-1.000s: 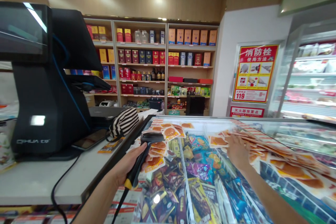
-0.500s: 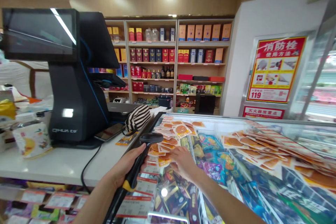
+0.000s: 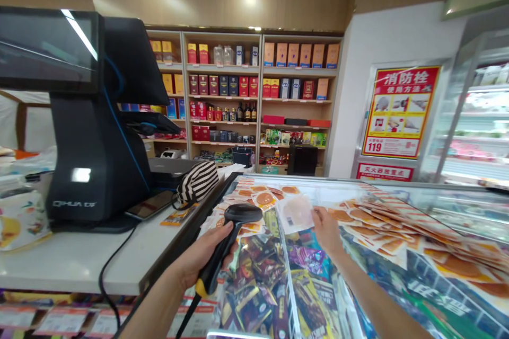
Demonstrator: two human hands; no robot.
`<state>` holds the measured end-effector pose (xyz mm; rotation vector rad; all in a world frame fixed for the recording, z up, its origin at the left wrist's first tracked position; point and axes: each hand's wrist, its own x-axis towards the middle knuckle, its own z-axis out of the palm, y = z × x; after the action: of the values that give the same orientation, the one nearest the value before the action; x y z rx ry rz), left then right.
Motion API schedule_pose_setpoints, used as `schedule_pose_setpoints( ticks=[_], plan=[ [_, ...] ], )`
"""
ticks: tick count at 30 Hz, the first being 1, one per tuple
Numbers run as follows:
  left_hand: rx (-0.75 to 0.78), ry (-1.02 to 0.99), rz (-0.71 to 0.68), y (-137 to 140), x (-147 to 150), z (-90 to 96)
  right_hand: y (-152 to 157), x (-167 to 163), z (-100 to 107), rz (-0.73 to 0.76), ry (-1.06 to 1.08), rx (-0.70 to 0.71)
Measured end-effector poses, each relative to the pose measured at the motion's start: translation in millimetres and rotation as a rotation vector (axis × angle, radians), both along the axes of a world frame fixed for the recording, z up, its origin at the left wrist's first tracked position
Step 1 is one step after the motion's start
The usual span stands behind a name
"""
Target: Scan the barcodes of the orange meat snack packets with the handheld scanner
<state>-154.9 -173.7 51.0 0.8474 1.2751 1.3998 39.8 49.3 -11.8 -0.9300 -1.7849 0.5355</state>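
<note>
My left hand (image 3: 204, 254) is wrapped round the handle of a black barcode scanner (image 3: 242, 214), its head raised over the freezer's glass top. Out to the right, my right hand (image 3: 326, 230) pinches the edge of a flat packet (image 3: 294, 214). The packet's pale side faces me, with a small dark patch like a barcode low on its left. It is a little to the right of the scanner head, apart from it. Behind the scanner lies a loose spread of orange-and-white packets (image 3: 264, 199). A bigger pile of such packets (image 3: 397, 220) lies to the right.
Below the glass, the chest freezer holds wrapped ice creams (image 3: 254, 280) in wire-divided sections. A white counter (image 3: 79, 262) at left carries a black checkout terminal (image 3: 79, 153), a phone (image 3: 153, 205) and a striped pouch (image 3: 199, 183). Shelves of boxes (image 3: 222, 86) stand behind.
My right hand has lifted one packet from the left spread and moved it right, its pale side now showing. The scanner head has shifted slightly right. The view has turned a little.
</note>
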Motion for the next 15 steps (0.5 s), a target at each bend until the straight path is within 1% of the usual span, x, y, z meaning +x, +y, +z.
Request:
schedule_pose_setpoints(
  ticks=[2,4,10,15],
  plan=[
    [0.006,-0.002,-0.045,7.4,7.6,-1.1,9.7,12.7,-1.5,-0.031,0.121,-0.126],
    [0.002,0.001,-0.104,15.1,15.0,-1.7,17.3,23.0,-4.1,-0.062,0.203,-0.173],
    [-0.012,0.025,-0.229,31.9,31.6,-3.3,30.6,39.5,-9.6,-0.119,0.257,-0.162],
    [-0.012,0.068,-0.267,36.1,38.0,-4.3,34.1,41.2,-10.2,-0.144,0.266,-0.154]
  ],
)
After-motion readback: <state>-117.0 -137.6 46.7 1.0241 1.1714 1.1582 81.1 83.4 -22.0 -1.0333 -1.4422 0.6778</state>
